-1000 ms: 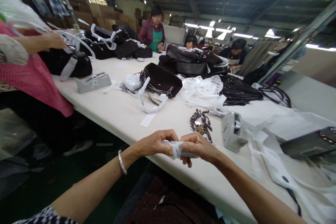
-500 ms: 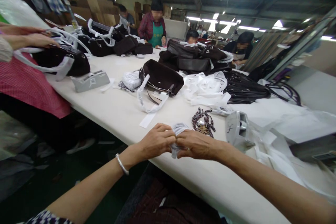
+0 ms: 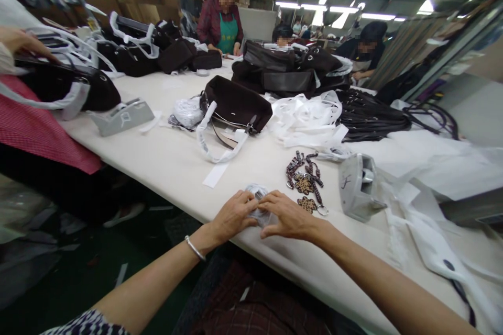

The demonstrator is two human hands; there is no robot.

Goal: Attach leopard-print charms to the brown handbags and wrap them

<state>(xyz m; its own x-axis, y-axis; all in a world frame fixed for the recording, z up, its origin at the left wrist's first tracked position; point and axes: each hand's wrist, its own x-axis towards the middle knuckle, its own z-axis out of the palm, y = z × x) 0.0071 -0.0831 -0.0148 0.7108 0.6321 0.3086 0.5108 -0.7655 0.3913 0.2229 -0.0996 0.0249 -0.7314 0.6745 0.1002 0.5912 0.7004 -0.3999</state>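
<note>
At the near table edge, a coiled bundle in clear plastic wrap (image 3: 257, 188) sits between my hands; its contents are partly hidden. My left hand (image 3: 234, 214) has its fingers closed on the left side of it. Curved over the right side, my right hand (image 3: 291, 218) grips it with fingers on top and thumb below. Just beyond lie dark beaded chains (image 3: 314, 174) with leopard-print flower charms (image 3: 306, 204) and a metal ring. A dark brown handbag (image 3: 238, 104) with a white-wrapped strap (image 3: 204, 138) rests farther back.
A grey tape dispenser (image 3: 356, 188) stands to the right, another (image 3: 123, 116) to the left. White strips (image 3: 306, 118) and black straps (image 3: 369, 118) are heaped behind, near piled handbags (image 3: 288, 81). A co-worker's hand (image 3: 27, 42) touches a bag at left; other people work across the table.
My right hand's fingers have loosened and spread a little around the bundle. A second flower charm and the ring now show beside the chains. The view has shifted slightly.
</note>
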